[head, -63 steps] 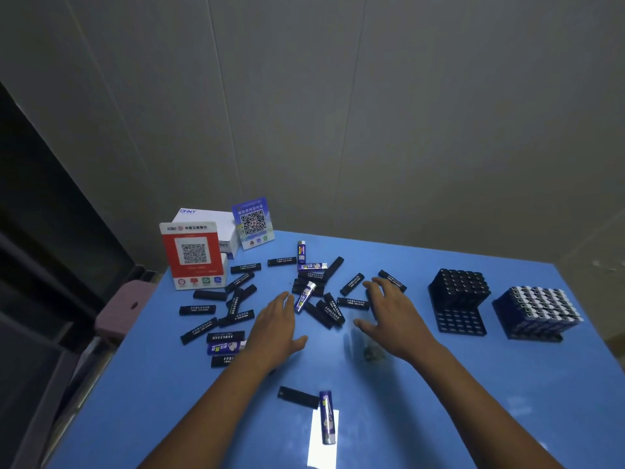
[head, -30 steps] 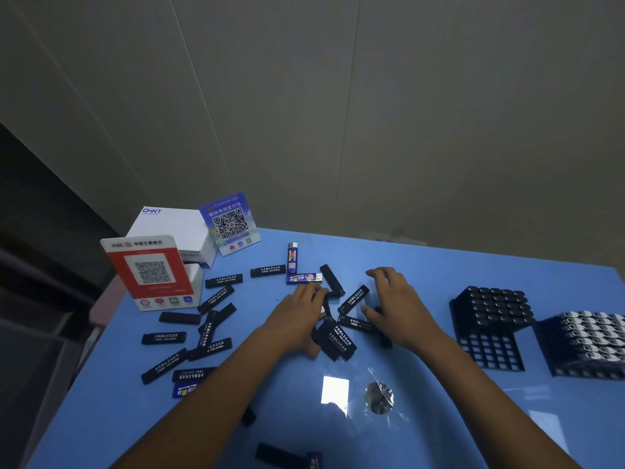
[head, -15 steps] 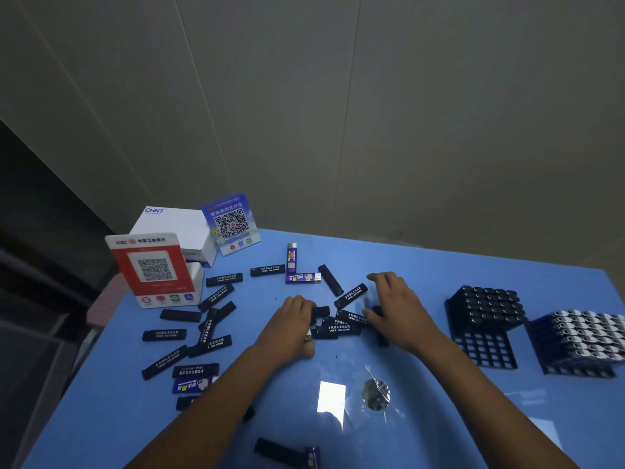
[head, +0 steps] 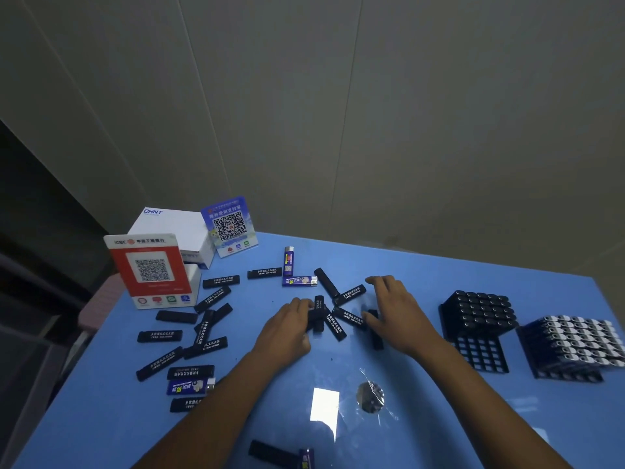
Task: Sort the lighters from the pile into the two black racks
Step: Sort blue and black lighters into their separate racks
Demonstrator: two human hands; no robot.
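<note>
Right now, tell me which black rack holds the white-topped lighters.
The right-hand black rack, nearest the table's right edge; the left black rack holds dark-topped ones.

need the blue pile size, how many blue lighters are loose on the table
4: one upright by the QR stand, one lying below it, one front left, one cut off at the bottom edge. Hands may hide more.

Blue worktop [head: 439,272]. Black lighters [head: 221,281] w/ white print, a few blue ones [head: 288,261]. Red-white QR stand [head: 150,269], blue QR card [head: 230,226], white box [head: 172,225]. Black racks [head: 480,353], one showing white-capped tops [head: 575,340].
</note>
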